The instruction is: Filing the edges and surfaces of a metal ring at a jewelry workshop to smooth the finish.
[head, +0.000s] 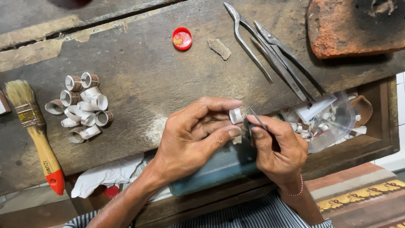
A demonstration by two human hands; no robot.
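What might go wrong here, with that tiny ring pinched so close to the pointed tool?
The thin pointed tool in the right hand works right beside the left hand's fingertips, so a slip might prick them. The small ring is pinched only at its edges and might pop free. The pile of rings lies loose on the bench; a nudge might scatter it.

On the desk, a cluster of rings lies to my left, with a brush further left beside it. A bottle cap sits behind my left hand. Tongs lie behind my right hand, a brick to their right. A plastic tub sits in the drawer just right of my right hand.
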